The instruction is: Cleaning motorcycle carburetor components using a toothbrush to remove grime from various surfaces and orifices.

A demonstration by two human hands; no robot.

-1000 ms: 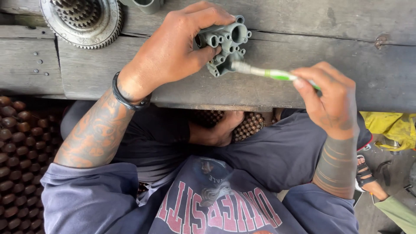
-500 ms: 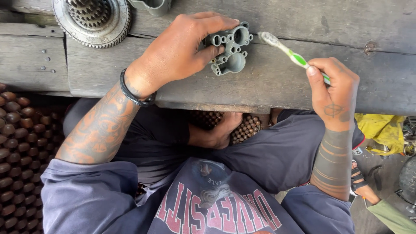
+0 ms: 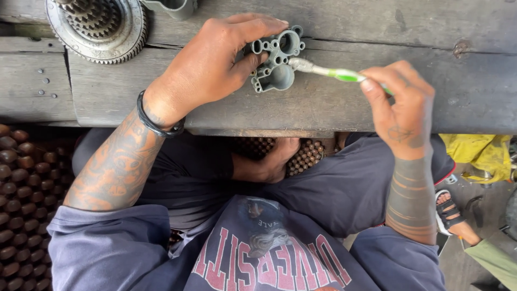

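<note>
My left hand (image 3: 215, 62) grips a small grey metal casting (image 3: 276, 60) with several round holes, pressing it against the worn wooden bench (image 3: 344, 102). My right hand (image 3: 401, 105) holds a green and white toothbrush (image 3: 328, 71) by its handle. The brush head touches the right side of the casting. A black band circles my left wrist.
A large toothed gear assembly (image 3: 97, 24) lies at the bench's far left, and a grey metal housing (image 3: 172, 6) sits at the top edge. Brown beaded matting (image 3: 21, 183) covers the seat at left. A sandalled foot (image 3: 452, 213) and yellow cloth (image 3: 474, 151) are at right.
The toothbrush was lifted off the casting half a second ago; now its head is back against the casting's right side. My left hand keeps its hold.
</note>
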